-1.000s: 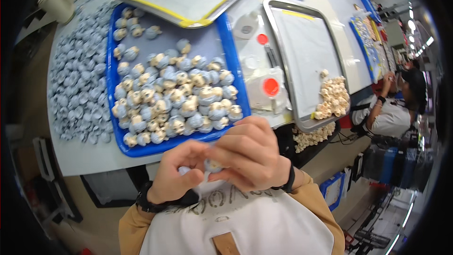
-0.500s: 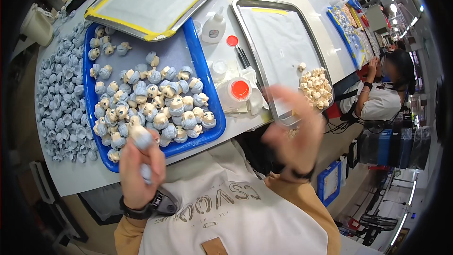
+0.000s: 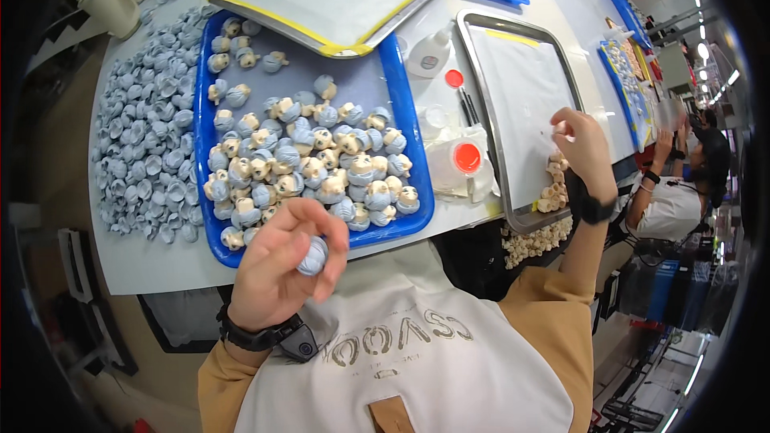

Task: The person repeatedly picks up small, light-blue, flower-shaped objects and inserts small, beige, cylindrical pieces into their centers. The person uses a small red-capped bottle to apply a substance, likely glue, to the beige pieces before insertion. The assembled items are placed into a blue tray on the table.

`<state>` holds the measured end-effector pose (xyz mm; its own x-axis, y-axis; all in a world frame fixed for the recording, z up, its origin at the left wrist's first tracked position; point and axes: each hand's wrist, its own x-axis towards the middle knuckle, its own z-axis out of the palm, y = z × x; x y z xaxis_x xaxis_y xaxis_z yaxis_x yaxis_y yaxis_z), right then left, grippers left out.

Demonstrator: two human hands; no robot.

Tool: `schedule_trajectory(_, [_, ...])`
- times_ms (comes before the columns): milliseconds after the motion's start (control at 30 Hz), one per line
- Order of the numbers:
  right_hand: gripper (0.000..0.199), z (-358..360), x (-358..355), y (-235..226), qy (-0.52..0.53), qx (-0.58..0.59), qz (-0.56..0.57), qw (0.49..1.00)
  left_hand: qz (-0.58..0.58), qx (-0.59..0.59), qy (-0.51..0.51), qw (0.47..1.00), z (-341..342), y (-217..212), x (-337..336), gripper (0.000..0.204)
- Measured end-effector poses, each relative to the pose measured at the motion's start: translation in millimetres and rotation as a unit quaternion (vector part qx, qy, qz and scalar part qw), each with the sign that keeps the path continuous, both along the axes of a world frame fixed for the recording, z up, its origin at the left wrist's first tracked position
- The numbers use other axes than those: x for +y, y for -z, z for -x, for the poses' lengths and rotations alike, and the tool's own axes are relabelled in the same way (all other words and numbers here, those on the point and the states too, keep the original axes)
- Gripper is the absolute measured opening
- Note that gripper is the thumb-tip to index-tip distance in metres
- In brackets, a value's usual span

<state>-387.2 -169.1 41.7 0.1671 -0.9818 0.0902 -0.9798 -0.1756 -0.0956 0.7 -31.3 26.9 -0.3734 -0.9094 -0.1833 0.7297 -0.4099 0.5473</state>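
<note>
My left hand is curled round a blue-grey grooved hair piece, just off the near edge of the blue tray. That tray holds several small doll heads with cream faces and blue-grey hair, heaped toward its near side. Over the right side of a metal tray is my right hand, its fingers bent and thumb and forefinger close together. Whether anything sits in that pinch I cannot make out. Cream hollow face pieces lie in the tray beside and below this hand, partly hidden by it.
Loose blue-grey hair pieces cover the table's left. A yellow-taped tray overlaps the blue tray's far end. Between the trays stand a white squeeze bottle, a red-topped jar and thin dark tools. Another person sits at right.
The doll head held in my left fingertips is gone from them; the blue-grey piece stays in that hand. My right hand has moved out over the metal tray's face pieces. The view has shifted.
</note>
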Motion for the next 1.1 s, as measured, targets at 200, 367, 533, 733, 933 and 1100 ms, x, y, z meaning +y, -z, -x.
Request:
schedule_trajectory(200, [0.022,-96,75,-31,-0.148,-0.403,0.014,0.903,0.058,-0.015,0.031,0.998,-4,21,7,0.019])
schedule_trajectory(367, [0.026,-130,113,-7,-0.152,-0.559,-0.144,0.802,0.077,-0.036,-0.007,0.996,7,11,11,0.021])
schedule_trajectory(533, [0.028,-131,116,11,-0.172,-0.635,-0.201,0.726,0.056,-0.186,0.045,0.98,2,1,18,0.029])
schedule_trajectory(733, [0.029,-123,105,-1,-0.202,-0.508,-0.051,0.836,0.075,-0.248,0.022,0.966,1,8,21,0.02])
schedule_trajectory(933, [0.024,-122,81,-10,-0.118,-0.358,0.099,0.921,0.053,-0.209,-0.036,0.976,11,7,29,0.027])
schedule_trajectory(1100, [0.02,-130,74,-16,-0.14,-0.33,0.095,0.929,0.041,-0.193,-0.048,0.979,6,17,30,0.032])
